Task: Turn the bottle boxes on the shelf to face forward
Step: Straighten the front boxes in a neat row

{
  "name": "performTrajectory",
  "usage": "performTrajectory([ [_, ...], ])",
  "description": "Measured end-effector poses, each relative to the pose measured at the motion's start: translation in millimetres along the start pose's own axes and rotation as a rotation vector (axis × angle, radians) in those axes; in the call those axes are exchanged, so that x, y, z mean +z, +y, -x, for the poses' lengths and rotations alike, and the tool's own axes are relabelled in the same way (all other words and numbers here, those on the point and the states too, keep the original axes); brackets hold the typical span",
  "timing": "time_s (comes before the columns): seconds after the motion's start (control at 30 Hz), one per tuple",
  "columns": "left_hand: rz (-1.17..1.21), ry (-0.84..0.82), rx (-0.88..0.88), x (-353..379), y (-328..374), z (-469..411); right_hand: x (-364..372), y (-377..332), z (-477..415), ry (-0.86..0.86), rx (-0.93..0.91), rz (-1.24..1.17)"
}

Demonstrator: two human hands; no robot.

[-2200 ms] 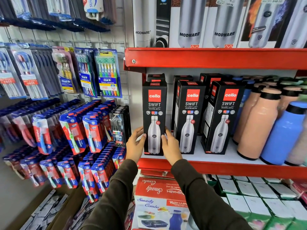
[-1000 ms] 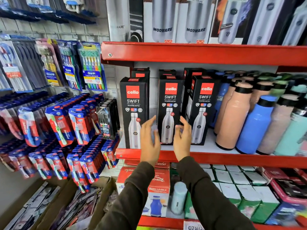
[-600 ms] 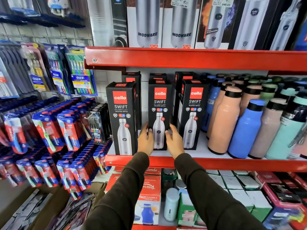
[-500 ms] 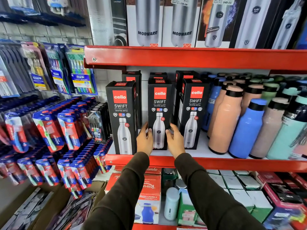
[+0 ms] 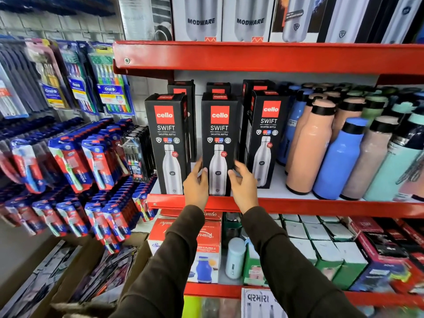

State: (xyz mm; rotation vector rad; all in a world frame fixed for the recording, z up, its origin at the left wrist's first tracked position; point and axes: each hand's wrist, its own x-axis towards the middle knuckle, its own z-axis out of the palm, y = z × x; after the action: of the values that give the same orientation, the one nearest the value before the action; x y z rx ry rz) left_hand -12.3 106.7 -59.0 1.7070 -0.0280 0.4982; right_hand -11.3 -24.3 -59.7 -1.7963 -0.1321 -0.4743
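Three black Cello Swift bottle boxes stand in the front row on the red shelf (image 5: 321,207). The left box (image 5: 168,138) and the middle box (image 5: 219,131) show their fronts squarely. The right box (image 5: 267,134) is angled a little, so its left side shows. My left hand (image 5: 195,188) grips the lower left edge of the middle box, thumb on its front. My right hand (image 5: 244,188) holds its lower right edge, fingers loosely spread along the side. More of the same boxes stand behind, mostly hidden.
Loose peach, blue and teal bottles (image 5: 337,157) crowd the shelf right of the boxes. Toothbrush packs (image 5: 75,164) hang on the wall to the left. Modware boxes (image 5: 229,19) fill the shelf above, and small cartons (image 5: 321,244) the shelf below.
My hands moved from the left box to the middle one. In the last half second the middle box came forward, level with the left box at the shelf edge.
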Motion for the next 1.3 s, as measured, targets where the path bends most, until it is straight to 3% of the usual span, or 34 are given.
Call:
performTrajectory([
  [0.47,-0.005,-0.023,0.048,-7,-4,9,0,-1,9,-0.011,-0.041,0.027],
  [0.7,-0.115,0.265,0.188,51,14,35,-54,11,3,0.202,-0.175,0.073],
  [0.83,-0.175,0.329,0.268,57,21,40,-61,10,-6,0.326,-0.207,0.072],
  [0.9,-0.18,0.319,0.338,65,24,44,-68,13,-10,0.365,-0.233,0.093],
  [1.0,-0.119,0.155,0.446,89,31,46,-88,18,-20,0.387,-0.203,0.067],
  [1.13,-0.114,-0.027,0.385,125,34,33,-104,30,-42,0.286,-0.085,0.069],
  [1.3,-0.065,-0.125,-0.007,150,26,0,-111,40,-63,0.036,0.041,0.153],
])
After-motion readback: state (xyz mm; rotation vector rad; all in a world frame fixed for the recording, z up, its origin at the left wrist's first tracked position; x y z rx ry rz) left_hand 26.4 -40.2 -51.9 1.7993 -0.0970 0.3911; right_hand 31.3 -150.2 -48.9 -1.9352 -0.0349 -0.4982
